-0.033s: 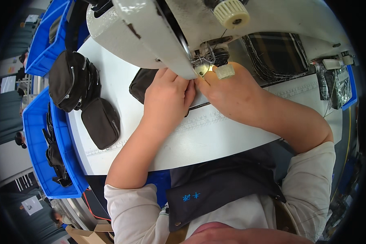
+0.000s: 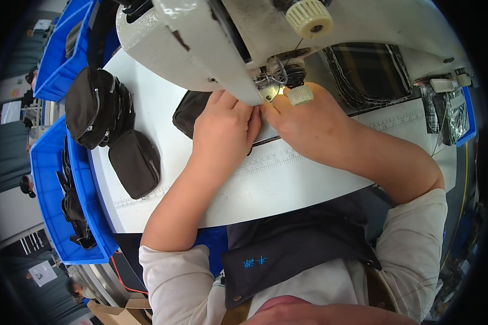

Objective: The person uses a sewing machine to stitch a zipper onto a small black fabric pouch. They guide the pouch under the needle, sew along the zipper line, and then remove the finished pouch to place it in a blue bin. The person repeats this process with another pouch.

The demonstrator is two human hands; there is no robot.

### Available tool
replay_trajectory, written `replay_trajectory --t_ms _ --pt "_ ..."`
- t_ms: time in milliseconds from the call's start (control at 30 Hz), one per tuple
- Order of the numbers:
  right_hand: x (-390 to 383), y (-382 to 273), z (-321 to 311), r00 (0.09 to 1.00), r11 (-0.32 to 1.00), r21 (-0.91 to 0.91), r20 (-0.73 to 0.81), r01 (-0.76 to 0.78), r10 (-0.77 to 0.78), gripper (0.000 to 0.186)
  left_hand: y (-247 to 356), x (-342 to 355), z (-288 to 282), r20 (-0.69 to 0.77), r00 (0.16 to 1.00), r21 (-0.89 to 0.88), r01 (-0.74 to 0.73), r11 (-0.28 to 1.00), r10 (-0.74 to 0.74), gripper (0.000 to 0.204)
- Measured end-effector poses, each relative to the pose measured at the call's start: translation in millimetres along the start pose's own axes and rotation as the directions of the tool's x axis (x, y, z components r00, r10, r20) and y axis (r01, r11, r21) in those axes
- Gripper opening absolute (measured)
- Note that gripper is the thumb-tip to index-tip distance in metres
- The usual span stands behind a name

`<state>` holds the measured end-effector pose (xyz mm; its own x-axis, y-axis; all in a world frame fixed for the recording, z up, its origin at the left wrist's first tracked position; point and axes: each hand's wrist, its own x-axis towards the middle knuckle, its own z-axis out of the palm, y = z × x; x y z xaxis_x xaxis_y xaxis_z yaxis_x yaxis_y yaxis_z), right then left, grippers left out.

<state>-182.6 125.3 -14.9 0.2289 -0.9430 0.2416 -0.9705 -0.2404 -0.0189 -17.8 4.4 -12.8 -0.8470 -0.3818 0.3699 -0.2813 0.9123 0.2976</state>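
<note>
Close together just on the near side of the sewing machine (image 2: 184,54) were the left hand (image 2: 225,124) and right hand (image 2: 312,122), fingers curled; whether they gripped anything I could not tell, the fingertips being hidden. A dark pouch (image 2: 187,115) lay beside the machine's head, partly covered by the left hand. Further left of the machine sat another pouch (image 2: 134,164) and a blue bin (image 2: 95,197).

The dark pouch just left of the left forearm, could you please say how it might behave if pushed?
The pouch looks like soft fabric, so it would probably give when pressed. Its boxy shape suggests some body; lying flat, it seems unlikely to roll.
</note>
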Motion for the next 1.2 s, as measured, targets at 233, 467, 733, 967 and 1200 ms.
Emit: replay_trajectory --t_ms 233,467,733,967,1200 --pt "2.3 1.9 4.0 1.0 1.0 0.014 -0.015 -0.019 0.019 0.016 1.3 1.2 1.3 -0.02 1.0 0.014 -0.01 1.0 0.01 0.018" --pt "2.9 1.9 2.4 0.997 1.0 0.024 -0.083 -0.003 0.005 0.003 -6.3 4.3 -15.8 0.268 0.863 -0.275 0.495 0.824 -0.429 0.02" --pt "2.8 3.0 -2.7 0.981 0.992 -0.113 0.192 0.06 -0.038 0.052 -16.9 -5.0 -10.6 0.289 0.865 -0.439 0.501 0.746 -0.411 0.021" --pt "3.2 -1.4 8.6 0.984 1.0 -0.005 -0.177 0.018 -0.019 0.008 -10.4 -3.2 -9.3 0.19 0.915 -0.256 0.396 0.882 -0.356 0.019" --pt "2.1 -4.8 -0.9 1.0 1.0 -0.026 0.028 -0.01 0.01 0.028 -5.3 -4.0 -6.9 0.055 0.982 -0.108 0.184 0.977 -0.179 0.02"
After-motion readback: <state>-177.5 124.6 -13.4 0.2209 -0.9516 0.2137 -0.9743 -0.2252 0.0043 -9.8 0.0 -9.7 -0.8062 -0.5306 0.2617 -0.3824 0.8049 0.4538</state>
